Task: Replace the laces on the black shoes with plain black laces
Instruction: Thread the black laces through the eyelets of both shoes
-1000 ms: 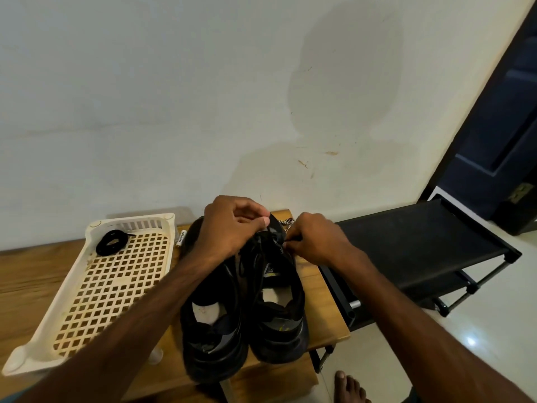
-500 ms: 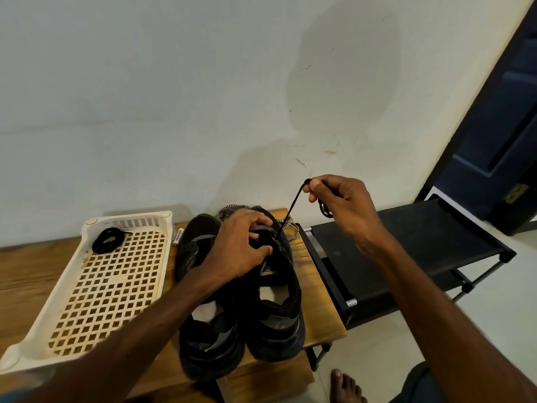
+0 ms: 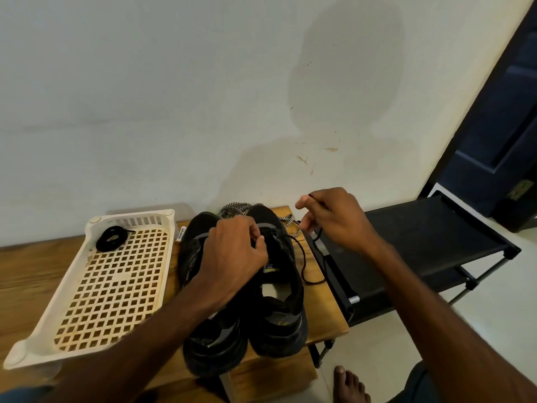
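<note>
The thin plain black lace (image 3: 303,258) runs from the eyelets of the black mesh shoe (image 3: 279,315) nearer frame right, mid-frame on the wooden bench (image 3: 322,309), up to our right hand (image 3: 334,219), whose grip pinches its end. Our left hand (image 3: 235,254) pinches it narrowly at the eyelets, as far as we can tell. It looks limp, light and slippery, so it is best taken by the stiff tip.

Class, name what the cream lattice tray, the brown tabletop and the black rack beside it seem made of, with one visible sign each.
Cream lattice tray: moulded plastic, slightly glossy; even square holes, rounded corners. Brown tabletop: wood or wood-look laminate, matt; streaky grain lines. Black rack: thin tubes, probably metal, with a silvery joint; its flat matt shelf could be fabric or sheet, unclear.
</note>
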The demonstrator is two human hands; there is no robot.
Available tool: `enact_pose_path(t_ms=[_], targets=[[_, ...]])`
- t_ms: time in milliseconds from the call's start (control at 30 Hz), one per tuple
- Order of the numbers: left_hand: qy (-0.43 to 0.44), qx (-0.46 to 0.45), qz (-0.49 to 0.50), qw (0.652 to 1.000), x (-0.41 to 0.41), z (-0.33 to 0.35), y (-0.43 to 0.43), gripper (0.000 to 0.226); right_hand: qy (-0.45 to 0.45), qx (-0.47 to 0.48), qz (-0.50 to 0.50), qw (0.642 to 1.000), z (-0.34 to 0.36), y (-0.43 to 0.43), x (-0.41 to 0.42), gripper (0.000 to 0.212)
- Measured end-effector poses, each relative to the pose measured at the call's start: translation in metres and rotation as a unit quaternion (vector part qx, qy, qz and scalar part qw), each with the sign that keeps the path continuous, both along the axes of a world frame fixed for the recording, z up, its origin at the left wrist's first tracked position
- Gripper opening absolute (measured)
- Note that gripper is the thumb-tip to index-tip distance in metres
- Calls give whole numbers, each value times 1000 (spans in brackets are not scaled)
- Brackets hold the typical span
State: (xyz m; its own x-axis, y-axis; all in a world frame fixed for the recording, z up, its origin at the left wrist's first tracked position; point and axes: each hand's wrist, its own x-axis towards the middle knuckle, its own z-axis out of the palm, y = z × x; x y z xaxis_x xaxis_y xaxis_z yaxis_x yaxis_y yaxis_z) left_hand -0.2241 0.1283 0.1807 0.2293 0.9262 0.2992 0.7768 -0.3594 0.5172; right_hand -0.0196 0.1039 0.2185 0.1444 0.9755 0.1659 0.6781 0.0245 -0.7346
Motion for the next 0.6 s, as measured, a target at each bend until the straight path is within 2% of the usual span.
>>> enact_pose_path(t_ms=[67, 200, 333, 433, 500, 600], targets=[[0, 4, -5, 1000, 0, 4, 2, 6, 49, -9, 19, 999, -3, 0, -8, 31], [-26, -33, -21, 999, -11, 13, 12, 22, 49, -51, 33, 997, -7, 6, -17, 35], [40, -68, -27, 997, -30, 24, 23, 26, 117, -106, 27, 987, -10, 11, -17, 37], [101, -77, -45, 991, -30, 21, 19, 20, 80, -109, 59, 989, -10, 12, -19, 31], [101, -53, -49, 992, -22, 16, 12, 15, 46, -106, 72, 991, -12, 11, -23, 25], [88, -58, -45, 993, -9, 9, 3, 30, 36, -80, 52, 995, -16, 13, -28, 13]])
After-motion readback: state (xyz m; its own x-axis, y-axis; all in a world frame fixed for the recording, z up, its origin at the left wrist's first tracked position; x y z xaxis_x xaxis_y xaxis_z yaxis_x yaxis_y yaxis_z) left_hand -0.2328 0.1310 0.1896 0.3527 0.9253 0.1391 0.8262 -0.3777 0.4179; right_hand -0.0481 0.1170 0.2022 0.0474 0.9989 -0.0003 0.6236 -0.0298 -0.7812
